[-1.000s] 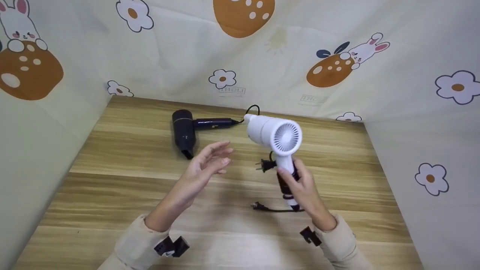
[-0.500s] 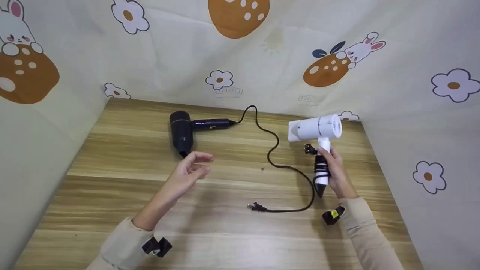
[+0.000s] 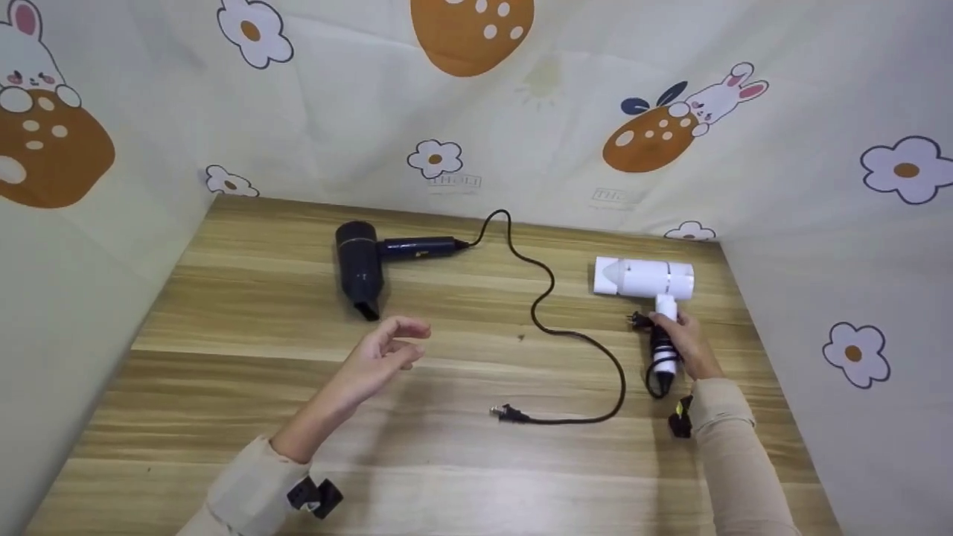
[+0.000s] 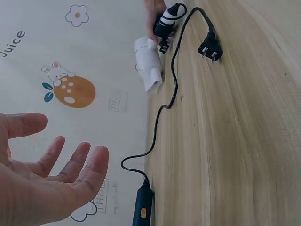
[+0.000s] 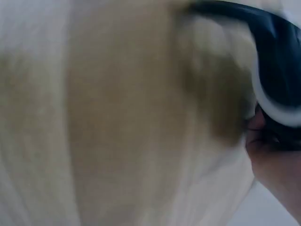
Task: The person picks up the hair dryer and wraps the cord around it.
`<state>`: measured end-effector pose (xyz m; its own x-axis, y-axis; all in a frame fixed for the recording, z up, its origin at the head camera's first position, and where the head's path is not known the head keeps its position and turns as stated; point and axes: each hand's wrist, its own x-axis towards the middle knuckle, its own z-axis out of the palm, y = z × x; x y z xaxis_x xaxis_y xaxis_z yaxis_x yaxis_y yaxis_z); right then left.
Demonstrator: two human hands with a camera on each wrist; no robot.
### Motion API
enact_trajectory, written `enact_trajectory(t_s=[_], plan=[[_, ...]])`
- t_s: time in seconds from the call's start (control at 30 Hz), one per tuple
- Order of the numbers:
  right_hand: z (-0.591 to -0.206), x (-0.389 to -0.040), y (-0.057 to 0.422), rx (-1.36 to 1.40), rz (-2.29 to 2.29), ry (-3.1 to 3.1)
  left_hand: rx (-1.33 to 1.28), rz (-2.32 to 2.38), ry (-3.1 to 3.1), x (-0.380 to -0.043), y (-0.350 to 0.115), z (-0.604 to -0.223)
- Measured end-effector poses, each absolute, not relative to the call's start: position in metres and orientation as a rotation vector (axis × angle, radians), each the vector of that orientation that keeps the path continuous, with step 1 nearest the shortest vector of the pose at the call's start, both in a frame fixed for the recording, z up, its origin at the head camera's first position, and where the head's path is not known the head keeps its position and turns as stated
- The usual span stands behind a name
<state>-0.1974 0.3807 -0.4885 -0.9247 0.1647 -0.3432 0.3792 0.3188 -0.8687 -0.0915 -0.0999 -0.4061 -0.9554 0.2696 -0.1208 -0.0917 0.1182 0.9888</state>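
My right hand point(image 3: 692, 346) grips the handle of a white hair dryer point(image 3: 648, 278), low at the right side of the table. A black cord is wound round that handle, and its plug point(image 3: 638, 320) sticks out to the left. In the right wrist view, blurred, the dark cord end point(image 5: 277, 61) shows close by the hand. My left hand point(image 3: 380, 357) hovers over the table with fingers relaxed and nothing in them. Beyond it lies a dark blue hair dryer point(image 3: 360, 260), nozzle toward me and handle to the right.
From the dark dryer a black cord point(image 3: 551, 283) winds across the middle of the wooden table point(image 3: 246, 387) to a two-pin plug point(image 3: 512, 413) near the front. A patterned cloth point(image 3: 357, 112) rises behind the table and along both sides.
My right hand has carried the white hair dryer rightward and lowered it, turning its barrel sideways. My left hand has drawn back slightly to the left. The dark dryer stays put.
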Motion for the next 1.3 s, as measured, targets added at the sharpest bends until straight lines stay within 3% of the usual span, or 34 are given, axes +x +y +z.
enact_trajectory(t_s=[0.5,1.1,1.3], plan=[[-0.504,-0.21,0.379,0.266,-0.946,2.987,0.186,1.888,2.148,-0.089,-0.098,-0.406],[-0.488,-0.203,0.364,0.509,-0.738,3.096,0.157,1.837,2.224,-0.095,-0.094,-0.407],[-0.467,-0.2,0.334,0.404,-0.769,3.222,0.039,1.909,2.298,-0.103,-0.101,-0.411]])
